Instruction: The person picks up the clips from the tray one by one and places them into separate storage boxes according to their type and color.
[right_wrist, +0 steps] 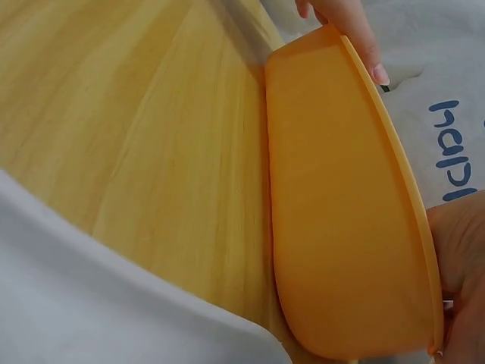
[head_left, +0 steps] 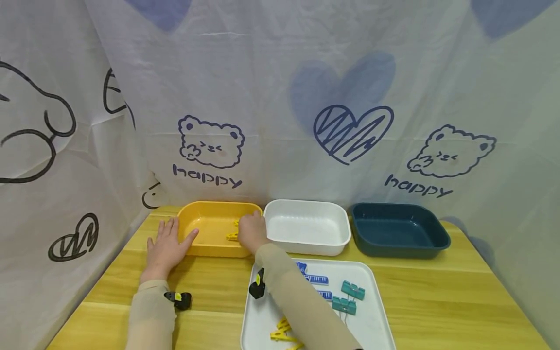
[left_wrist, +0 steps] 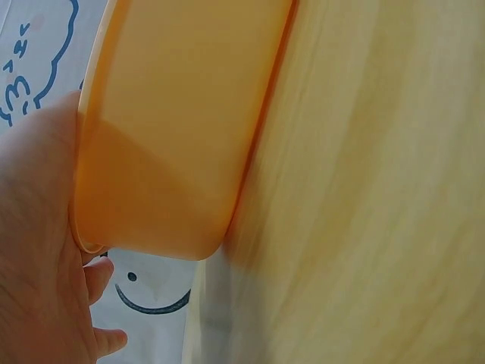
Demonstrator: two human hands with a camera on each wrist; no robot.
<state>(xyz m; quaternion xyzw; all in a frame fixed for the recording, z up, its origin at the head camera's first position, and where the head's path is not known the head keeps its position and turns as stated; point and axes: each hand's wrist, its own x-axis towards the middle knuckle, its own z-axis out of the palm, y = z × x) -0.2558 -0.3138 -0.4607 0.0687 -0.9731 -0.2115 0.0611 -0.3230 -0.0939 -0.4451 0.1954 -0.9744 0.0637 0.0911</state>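
Observation:
My left hand [head_left: 165, 249] rests on the left end of the yellow bin [head_left: 205, 249], fingers spread and thumb over the rim. In the left wrist view, part of that hand [left_wrist: 42, 250] lies along the rim. My right hand [head_left: 253, 232] reaches over the bin's right end with fingers bent down, their tips hidden. Beside these fingers, inside the bin, show yellow clips [head_left: 232, 236]. Whether the fingers pinch one of them cannot be made out. In the right wrist view, the right hand [right_wrist: 461, 254] is at the rim, partly out of frame.
A white bin [head_left: 306, 247] and a dark blue bin [head_left: 400, 250] stand to the right. The white tray [head_left: 374, 321] in front holds blue clips [head_left: 317, 279], teal binder clips [head_left: 344, 306] and yellow clips, partly under my right forearm. A printed cloth [head_left: 271, 97] hangs behind.

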